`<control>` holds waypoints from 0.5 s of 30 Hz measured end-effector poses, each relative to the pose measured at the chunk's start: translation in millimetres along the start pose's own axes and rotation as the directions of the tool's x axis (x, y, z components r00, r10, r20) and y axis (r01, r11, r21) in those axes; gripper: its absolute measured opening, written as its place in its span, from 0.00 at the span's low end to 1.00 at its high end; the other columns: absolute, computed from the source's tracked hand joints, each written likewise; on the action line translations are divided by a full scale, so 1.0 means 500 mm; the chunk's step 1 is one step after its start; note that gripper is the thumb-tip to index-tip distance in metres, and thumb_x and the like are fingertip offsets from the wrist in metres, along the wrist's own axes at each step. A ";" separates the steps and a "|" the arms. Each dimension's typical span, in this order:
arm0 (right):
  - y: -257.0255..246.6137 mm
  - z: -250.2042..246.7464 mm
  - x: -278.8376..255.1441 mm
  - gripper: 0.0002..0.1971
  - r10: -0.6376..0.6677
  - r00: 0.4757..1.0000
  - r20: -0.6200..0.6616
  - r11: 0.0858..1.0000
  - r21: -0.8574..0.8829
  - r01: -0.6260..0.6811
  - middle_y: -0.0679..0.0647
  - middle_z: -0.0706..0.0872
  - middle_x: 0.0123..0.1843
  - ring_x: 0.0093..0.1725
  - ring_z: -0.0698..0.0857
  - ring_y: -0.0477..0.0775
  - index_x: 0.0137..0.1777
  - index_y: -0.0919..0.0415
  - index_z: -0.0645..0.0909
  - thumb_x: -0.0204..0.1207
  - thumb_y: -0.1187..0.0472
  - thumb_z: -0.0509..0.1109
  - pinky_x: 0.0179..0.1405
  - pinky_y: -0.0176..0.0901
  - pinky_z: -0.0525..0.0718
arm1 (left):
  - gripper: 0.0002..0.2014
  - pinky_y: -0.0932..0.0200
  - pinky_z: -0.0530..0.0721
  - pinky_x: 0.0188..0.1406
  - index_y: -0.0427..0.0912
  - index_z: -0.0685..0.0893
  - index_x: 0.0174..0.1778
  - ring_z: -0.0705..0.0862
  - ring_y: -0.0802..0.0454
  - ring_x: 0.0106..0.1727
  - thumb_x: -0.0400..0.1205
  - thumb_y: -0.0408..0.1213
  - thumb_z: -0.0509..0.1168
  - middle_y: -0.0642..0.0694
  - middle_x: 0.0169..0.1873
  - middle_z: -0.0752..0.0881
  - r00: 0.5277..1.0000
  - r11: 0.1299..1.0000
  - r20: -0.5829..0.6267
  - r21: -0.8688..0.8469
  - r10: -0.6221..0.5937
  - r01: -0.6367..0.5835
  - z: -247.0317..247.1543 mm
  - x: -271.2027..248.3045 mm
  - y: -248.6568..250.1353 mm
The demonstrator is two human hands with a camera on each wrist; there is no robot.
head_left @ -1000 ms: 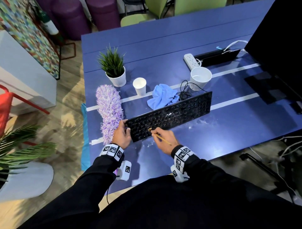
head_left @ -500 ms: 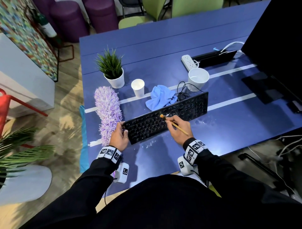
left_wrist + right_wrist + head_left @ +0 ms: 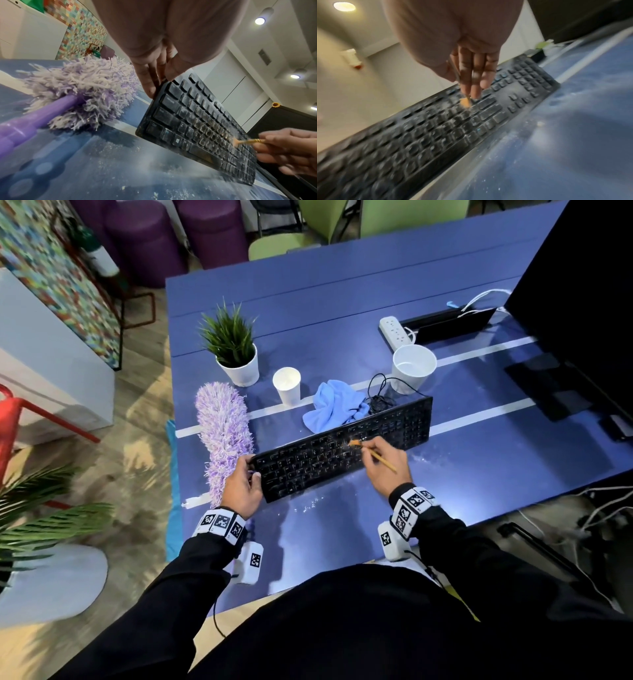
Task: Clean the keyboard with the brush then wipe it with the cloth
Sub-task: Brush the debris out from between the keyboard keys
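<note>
We judge the keyboard [image 3: 346, 450] stiff and light: left hand [image 3: 241, 489] grips its end; right hand [image 3: 383, 462] pinches the thin brush [image 3: 371, 453].

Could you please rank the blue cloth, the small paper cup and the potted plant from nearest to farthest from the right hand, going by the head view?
From the right hand, which grips the brush over the keyboard:
1. Blue cloth, just beyond the keyboard's far edge.
2. Small paper cup, further left of the cloth.
3. Potted plant, furthest left and back.
</note>
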State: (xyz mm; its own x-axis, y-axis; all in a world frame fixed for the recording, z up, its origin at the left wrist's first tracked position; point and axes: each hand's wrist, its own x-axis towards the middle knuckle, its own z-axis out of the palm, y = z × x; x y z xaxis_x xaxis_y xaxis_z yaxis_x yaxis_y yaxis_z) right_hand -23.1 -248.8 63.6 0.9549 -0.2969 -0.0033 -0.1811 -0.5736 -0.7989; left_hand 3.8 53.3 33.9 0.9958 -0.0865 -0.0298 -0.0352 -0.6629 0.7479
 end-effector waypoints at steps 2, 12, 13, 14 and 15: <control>0.017 -0.019 0.018 0.04 0.121 0.984 -0.132 0.993 0.026 -0.119 0.52 0.89 0.36 0.35 0.87 0.55 0.44 0.53 0.83 0.78 0.60 0.67 0.38 0.43 0.85 | 0.15 0.59 0.73 0.44 0.34 0.73 0.66 0.87 0.37 0.47 0.83 0.25 0.59 0.35 0.49 0.89 0.999 1.000 -0.038 0.026 -0.003 0.004 0.005 0.000 0.007; 0.011 -0.030 0.037 0.04 -0.011 0.999 0.044 1.000 -0.012 0.012 0.51 0.88 0.33 0.30 0.84 0.51 0.46 0.56 0.84 0.79 0.60 0.68 0.30 0.30 0.78 | 0.14 0.59 0.74 0.47 0.33 0.73 0.65 0.86 0.39 0.50 0.83 0.23 0.59 0.35 0.52 0.88 0.992 0.998 -0.109 0.016 -0.067 0.069 0.027 0.004 0.015; 0.018 -0.046 0.047 0.04 0.024 0.999 -0.028 1.000 -0.017 -0.025 0.52 0.87 0.33 0.29 0.82 0.51 0.46 0.58 0.84 0.79 0.61 0.67 0.30 0.29 0.76 | 0.14 0.58 0.74 0.48 0.33 0.73 0.65 0.86 0.40 0.50 0.83 0.23 0.59 0.35 0.51 0.88 0.991 0.997 -0.115 0.011 -0.073 0.075 0.028 0.004 0.012; 0.027 -0.060 0.055 0.04 0.049 0.997 -0.065 0.998 -0.025 -0.051 0.53 0.87 0.33 0.29 0.82 0.52 0.46 0.59 0.83 0.79 0.62 0.67 0.29 0.32 0.77 | 0.14 0.57 0.75 0.48 0.33 0.73 0.64 0.87 0.39 0.50 0.83 0.23 0.59 0.35 0.51 0.88 0.990 0.997 -0.117 0.010 -0.077 0.079 0.029 0.004 0.008; 0.030 -0.068 0.059 0.04 0.060 0.997 -0.052 0.997 -0.039 -0.062 0.54 0.87 0.34 0.29 0.82 0.52 0.48 0.59 0.83 0.80 0.62 0.66 0.28 0.32 0.78 | 0.14 0.56 0.76 0.48 0.34 0.73 0.64 0.87 0.38 0.50 0.83 0.23 0.59 0.35 0.51 0.88 0.990 0.996 -0.116 0.010 -0.084 0.085 0.031 0.004 0.005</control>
State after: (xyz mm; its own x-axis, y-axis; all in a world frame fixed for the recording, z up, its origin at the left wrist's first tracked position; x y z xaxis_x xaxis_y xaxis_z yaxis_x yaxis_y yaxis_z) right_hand -5.8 -292.2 71.8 0.9288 -0.3701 -0.0205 -0.2494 -0.5831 -0.7732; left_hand 4.3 40.0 25.2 0.9983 0.0561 -0.0151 0.0491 -0.6750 0.7362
